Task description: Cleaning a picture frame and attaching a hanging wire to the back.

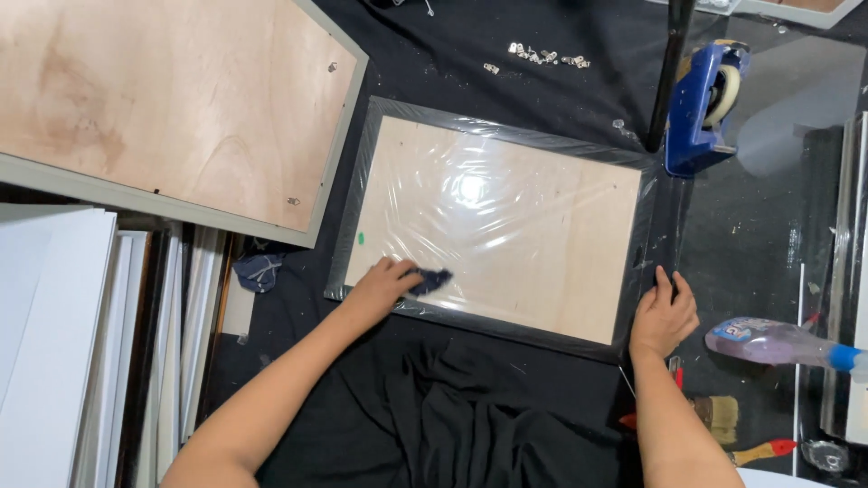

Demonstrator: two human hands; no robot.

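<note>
While under left hand (pixel 384 282), cloth (pixel 431 279)

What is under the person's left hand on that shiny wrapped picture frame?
A small dark blue cloth pokes out from under the left hand, pressed on the plastic-wrapped black frame. The part under the palm is hidden.

- Bright light from above makes white glare on the plastic film (pixel 479 194).
- The spray bottle (pixel 782 345) at right looks blurred.
- Shadows are soft.

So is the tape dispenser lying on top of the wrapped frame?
No, the blue tape dispenser sits on the dark work surface beyond the upper right corner of the plastic-wrapped frame, not on it.
</note>
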